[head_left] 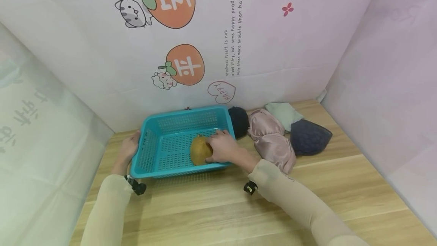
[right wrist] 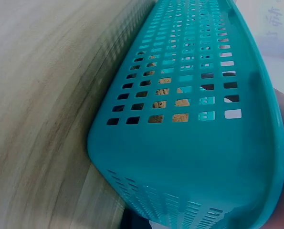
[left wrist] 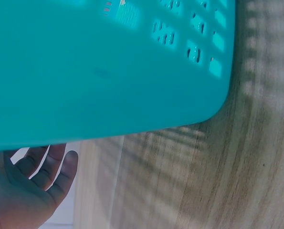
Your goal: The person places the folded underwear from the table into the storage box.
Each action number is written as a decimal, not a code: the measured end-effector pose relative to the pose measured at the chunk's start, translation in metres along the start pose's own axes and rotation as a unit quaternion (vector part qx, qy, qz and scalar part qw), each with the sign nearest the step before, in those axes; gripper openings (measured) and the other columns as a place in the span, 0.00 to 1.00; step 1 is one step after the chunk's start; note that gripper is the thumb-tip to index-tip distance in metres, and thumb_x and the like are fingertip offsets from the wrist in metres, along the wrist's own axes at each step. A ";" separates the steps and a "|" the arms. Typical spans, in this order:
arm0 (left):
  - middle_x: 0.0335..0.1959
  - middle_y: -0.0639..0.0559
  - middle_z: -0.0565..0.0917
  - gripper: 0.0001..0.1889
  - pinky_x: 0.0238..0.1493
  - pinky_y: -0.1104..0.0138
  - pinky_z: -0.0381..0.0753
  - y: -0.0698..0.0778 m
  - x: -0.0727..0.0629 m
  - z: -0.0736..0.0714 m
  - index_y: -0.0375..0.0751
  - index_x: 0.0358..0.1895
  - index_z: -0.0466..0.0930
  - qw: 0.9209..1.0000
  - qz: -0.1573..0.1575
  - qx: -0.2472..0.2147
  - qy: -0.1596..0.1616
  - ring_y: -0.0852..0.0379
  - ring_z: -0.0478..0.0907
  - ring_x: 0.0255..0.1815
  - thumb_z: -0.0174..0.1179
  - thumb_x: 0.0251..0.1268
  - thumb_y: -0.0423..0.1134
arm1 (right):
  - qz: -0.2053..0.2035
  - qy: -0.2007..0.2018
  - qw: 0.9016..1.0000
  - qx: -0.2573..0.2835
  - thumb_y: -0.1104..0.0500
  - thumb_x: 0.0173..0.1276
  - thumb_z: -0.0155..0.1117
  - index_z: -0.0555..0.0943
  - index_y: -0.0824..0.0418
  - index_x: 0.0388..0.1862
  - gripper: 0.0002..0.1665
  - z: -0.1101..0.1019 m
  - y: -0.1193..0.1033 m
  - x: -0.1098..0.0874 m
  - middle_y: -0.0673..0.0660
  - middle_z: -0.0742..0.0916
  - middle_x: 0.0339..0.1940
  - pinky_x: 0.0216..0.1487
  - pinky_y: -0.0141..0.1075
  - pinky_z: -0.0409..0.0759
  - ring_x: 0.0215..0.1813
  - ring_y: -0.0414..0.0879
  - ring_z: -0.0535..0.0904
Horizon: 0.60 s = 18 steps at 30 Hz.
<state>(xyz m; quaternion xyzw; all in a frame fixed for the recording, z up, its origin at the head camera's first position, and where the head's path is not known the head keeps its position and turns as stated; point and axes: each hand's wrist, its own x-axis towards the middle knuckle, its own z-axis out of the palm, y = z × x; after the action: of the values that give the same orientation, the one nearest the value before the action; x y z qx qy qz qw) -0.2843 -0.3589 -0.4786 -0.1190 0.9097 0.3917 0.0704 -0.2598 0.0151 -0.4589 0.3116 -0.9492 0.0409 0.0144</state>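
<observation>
Mustard bra sits inside the teal plastic basket, grasped by the right hand. The left hand grips the basket's left end.

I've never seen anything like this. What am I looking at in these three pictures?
No machine is working here, just a person, bare-handed. One picture comes from a camera worn on the head, looking down; the other two come from cameras on the wrists. On the table stands a basket; to its right lie a black garment, a pink bra, a pale green cloth and a dark blue garment. Inside the basket, the right hand grips a mustard garment. The left hand holds the basket's left side.
</observation>
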 end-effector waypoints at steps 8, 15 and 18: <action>0.78 0.31 0.57 0.47 0.72 0.37 0.59 0.001 0.001 0.000 0.37 0.79 0.50 1.000 -0.006 -0.006 0.001 0.29 0.55 0.77 0.19 0.74 0.71 | 0.000 0.002 1.000 0.021 0.33 0.57 0.72 0.82 0.52 0.60 0.37 -0.008 0.001 -0.005 0.52 0.87 0.56 0.65 0.54 0.73 0.58 0.52 0.77; 0.78 0.30 0.56 0.45 0.73 0.38 0.60 -0.002 0.003 0.001 0.36 0.79 0.51 1.000 0.000 -0.025 0.010 0.29 0.55 0.77 0.21 0.75 0.70 | 0.005 0.024 0.999 0.030 0.34 0.59 0.72 0.82 0.51 0.61 0.36 -0.011 0.007 -0.012 0.51 0.86 0.59 0.66 0.55 0.73 0.61 0.52 0.77; 0.77 0.30 0.58 0.45 0.71 0.39 0.63 -0.002 0.003 0.002 0.37 0.79 0.51 1.000 -0.003 -0.021 0.012 0.29 0.58 0.76 0.21 0.75 0.70 | 0.000 0.037 0.998 0.041 0.36 0.59 0.73 0.82 0.52 0.61 0.34 -0.012 0.010 -0.015 0.52 0.86 0.59 0.66 0.55 0.74 0.61 0.53 0.78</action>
<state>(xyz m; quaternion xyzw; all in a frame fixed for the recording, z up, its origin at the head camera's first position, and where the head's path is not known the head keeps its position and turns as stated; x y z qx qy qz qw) -0.2869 -0.3593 -0.4819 -0.1283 0.9015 0.4093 0.0578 -0.2540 0.0330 -0.4487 0.3104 -0.9455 0.0916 0.0367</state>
